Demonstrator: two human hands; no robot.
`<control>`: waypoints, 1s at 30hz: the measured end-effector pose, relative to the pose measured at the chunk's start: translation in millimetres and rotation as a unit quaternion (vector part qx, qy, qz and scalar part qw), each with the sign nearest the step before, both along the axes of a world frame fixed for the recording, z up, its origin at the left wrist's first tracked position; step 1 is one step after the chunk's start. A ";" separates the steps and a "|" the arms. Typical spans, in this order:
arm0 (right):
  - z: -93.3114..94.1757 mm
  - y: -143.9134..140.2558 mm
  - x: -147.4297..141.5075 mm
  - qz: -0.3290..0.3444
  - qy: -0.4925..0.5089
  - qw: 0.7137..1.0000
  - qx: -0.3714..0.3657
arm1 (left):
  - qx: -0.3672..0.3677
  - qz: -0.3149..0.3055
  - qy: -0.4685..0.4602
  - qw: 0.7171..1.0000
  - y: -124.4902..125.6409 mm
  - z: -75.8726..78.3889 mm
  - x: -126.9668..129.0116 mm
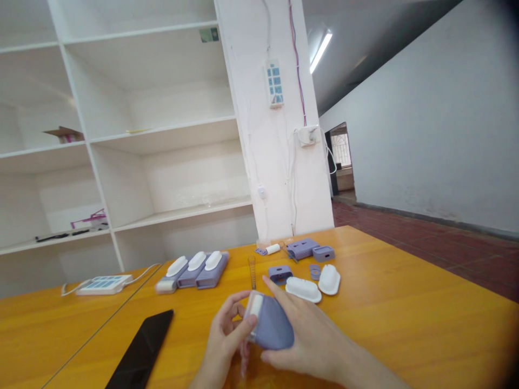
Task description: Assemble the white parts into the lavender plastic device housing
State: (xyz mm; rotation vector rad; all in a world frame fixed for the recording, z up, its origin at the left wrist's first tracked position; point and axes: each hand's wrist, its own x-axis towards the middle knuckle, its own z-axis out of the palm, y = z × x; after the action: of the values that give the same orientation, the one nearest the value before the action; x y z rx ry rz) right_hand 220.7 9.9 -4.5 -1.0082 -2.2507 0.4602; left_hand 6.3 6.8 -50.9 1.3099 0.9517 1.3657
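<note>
Gripping a purple case (276, 324) at the bottom centre of the frame, the left hand (221, 337) closes its thumb and fingers on the pale end, while the right hand (306, 332) has its thumb and fingers spread around the opposite side. Just above the case on the table (389, 324) are a spring (252, 273), a small purple frame (279, 274) and a white cover (303, 290); three purple boxes (211, 274) sit farther left, and a flat black slab (141, 351) lies at lower left.
</note>
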 end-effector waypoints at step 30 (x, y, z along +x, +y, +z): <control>-8.6 1.7 -0.5 0.043 0.023 0.998 0.050 | 0.042 0.023 0.065 0.997 -21.2 7.7 11.3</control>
State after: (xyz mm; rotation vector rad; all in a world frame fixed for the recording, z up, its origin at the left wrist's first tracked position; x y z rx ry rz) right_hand 220.2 11.6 -13.2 -0.8457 -2.2589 0.3995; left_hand 17.7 -14.5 -43.2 1.4637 1.0279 1.3818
